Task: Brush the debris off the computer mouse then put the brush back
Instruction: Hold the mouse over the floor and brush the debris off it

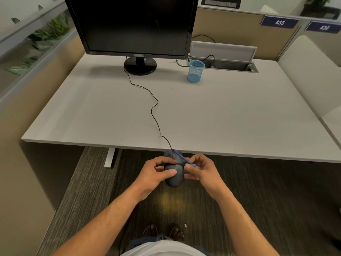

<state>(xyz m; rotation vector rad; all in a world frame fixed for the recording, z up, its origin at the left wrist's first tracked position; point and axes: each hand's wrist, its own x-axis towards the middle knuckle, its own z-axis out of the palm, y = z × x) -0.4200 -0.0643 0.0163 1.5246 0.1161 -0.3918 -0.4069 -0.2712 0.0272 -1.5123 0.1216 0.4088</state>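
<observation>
The left hand (pixel 156 172) grips a dark computer mouse (pixel 174 172) from its left side, thumb laid across the top and fingers curled round the body, holding it in the air just in front of the near edge of the counter (pixel 221 117), above the carpeted floor (pixel 92 182). The right hand (pixel 200 170) pinches a thin blue brush (pixel 182 159) between thumb and fingertips; the brush slants up and to the left across the front part of the mouse, and its far end seems to touch the mouse near the buttons, though the tip is too small to make out clearly. The mouse's black cable (pixel 154 108) runs from its front up over the counter in loose curves toward the base of a dark monitor (pixel 132 24) standing at the back. A blue mesh cup (pixel 196 71) stands upright on the counter to the right of the monitor stand, just beside an open cable hatch (pixel 230 65), well apart from both hands.
</observation>
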